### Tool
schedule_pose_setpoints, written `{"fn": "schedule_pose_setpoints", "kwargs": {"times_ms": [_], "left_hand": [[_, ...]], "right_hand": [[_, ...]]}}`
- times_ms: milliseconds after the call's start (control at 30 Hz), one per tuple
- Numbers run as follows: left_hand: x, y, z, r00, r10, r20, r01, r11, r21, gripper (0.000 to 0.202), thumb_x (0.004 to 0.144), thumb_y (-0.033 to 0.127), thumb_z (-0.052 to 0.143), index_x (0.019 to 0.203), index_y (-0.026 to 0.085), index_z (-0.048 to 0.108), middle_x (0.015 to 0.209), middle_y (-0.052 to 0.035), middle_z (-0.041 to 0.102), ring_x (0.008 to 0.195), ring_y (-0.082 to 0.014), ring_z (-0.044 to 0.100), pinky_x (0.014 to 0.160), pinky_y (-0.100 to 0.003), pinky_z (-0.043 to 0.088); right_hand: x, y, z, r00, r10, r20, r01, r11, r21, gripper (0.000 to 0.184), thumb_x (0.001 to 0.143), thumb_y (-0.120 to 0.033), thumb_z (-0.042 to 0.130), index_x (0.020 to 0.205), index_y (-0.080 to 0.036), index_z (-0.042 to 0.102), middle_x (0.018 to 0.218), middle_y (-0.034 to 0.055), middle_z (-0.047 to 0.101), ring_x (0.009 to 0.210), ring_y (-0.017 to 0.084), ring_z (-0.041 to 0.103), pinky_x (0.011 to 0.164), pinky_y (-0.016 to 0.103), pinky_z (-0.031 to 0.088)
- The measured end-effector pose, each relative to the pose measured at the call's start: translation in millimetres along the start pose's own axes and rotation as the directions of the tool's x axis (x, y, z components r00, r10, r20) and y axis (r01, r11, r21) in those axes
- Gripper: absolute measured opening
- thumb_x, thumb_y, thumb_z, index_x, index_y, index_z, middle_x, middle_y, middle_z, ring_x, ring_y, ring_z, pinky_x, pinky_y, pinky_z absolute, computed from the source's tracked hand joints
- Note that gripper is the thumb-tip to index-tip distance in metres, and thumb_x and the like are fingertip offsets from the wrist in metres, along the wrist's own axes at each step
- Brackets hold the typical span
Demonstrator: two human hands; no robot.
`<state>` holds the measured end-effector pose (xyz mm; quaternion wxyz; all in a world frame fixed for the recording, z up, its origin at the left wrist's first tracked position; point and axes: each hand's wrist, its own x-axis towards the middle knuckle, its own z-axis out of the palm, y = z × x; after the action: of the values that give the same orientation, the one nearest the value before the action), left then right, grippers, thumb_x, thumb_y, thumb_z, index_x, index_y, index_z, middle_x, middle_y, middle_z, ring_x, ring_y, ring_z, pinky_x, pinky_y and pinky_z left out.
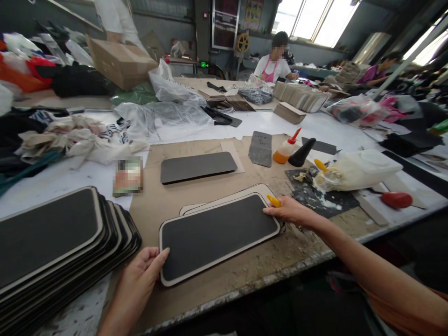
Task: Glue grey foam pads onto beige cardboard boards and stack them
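A rounded black panel with a cream border (219, 235) lies on brown cardboard (157, 205) near the table's front edge, on top of a second cream piece (252, 190) that shows behind it. My left hand (142, 270) rests against the panel's left end, fingers stretched and thumb on its edge. My right hand (289, 211) presses the panel's right end, its fingers closed round a small yellow tool (274, 201). A plain dark panel (198, 166) lies further back on the cardboard.
A stack of several bordered black panels (59, 252) sits at the left. An orange glue bottle (286, 150), black cone (302, 152), white bag (357, 170) and red object (396, 199) lie to the right. Fabric, plastic bags and boxes fill the back. Other people work further off.
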<state>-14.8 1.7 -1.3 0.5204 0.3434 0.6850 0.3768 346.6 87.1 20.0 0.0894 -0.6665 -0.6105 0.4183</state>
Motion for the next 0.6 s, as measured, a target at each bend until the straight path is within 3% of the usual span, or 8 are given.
{"fn": "schedule_pose_setpoints", "kwargs": {"times_ms": [200,367,467,600], "left_hand": [[-8,19,2.8,1.0,-0.016,0.025,0.016,1.0,-0.009,0.048,0.046,0.06,0.069,0.063,0.017,0.056,0.043,0.0072,0.043,0.036,-0.0059,0.031,0.034,-0.02,0.021],[-10,13,7.0,0.998,0.061,0.001,-0.061,0.996,-0.06,0.038,0.054,0.053,0.066,0.062,0.018,0.051,0.053,0.0029,0.055,0.047,-0.0101,0.048,0.044,-0.022,0.039],[-14,18,6.2,0.988,0.156,-0.008,-0.156,0.985,-0.076,0.032,0.062,0.048,0.064,0.066,0.019,0.053,0.062,0.0009,0.061,0.06,-0.0135,0.057,0.059,-0.025,0.048],[-25,54,-2.5,0.941,0.331,-0.066,-0.334,0.942,-0.022,0.027,0.066,0.043,0.066,0.074,0.019,0.058,0.065,0.0019,0.062,0.06,-0.0126,0.057,0.061,-0.024,0.049]], "right_hand": [[5,6,0,0.999,0.051,-0.012,-0.052,0.996,-0.069,0.042,0.063,-0.057,0.06,0.057,-0.02,0.041,0.049,-0.0057,0.039,0.046,0.009,0.034,0.045,0.023,0.025],[9,11,1,0.992,-0.069,-0.103,0.047,0.979,-0.2,0.04,0.064,-0.058,0.059,0.06,-0.02,0.048,0.055,-0.0002,0.05,0.054,0.015,0.045,0.05,0.026,0.033],[-5,-2,-9,0.977,-0.149,-0.155,0.121,0.977,-0.176,0.039,0.069,-0.057,0.058,0.064,-0.02,0.049,0.058,0.0005,0.051,0.057,0.016,0.046,0.055,0.028,0.035],[-30,-36,-40,0.919,-0.171,-0.354,0.14,0.984,-0.11,0.045,0.064,-0.063,0.063,0.07,-0.02,0.052,0.058,-0.0016,0.047,0.054,0.013,0.041,0.053,0.028,0.032]]}}
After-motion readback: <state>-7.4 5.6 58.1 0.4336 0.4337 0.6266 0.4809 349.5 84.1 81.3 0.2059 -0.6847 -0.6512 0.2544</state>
